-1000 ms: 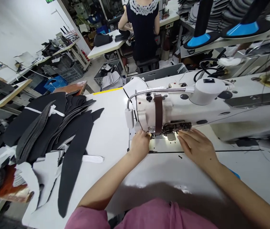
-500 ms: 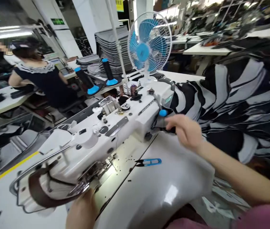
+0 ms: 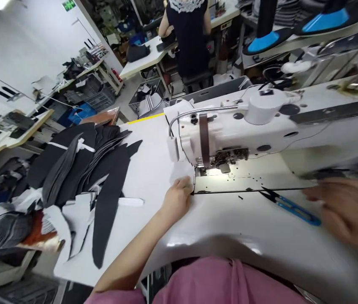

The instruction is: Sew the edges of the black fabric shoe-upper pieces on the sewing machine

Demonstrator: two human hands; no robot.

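My left hand (image 3: 178,197) rests on the white table (image 3: 229,223) just left of the sewing machine's needle plate (image 3: 245,179), fingers curled over a small white piece (image 3: 181,171) under the machine head (image 3: 226,133). My right hand (image 3: 351,211) is blurred at the right, above the table close to the blue thread snips (image 3: 293,207); its fingers cannot be read. The lamp lights the plate below the presser foot (image 3: 202,171).
A pile of black and white cut pieces (image 3: 80,177) covers the table's left side. A person in dark clothes (image 3: 188,33) sits at a table behind. Blue-based thread cones (image 3: 270,40) stand at the back right. Crates lie on the floor beyond.
The view swung right toward a fan and striped stack, then back. My right hand left the needle area, reached to the machine's right end, and now hovers near the snips. My left hand stayed by the plate.
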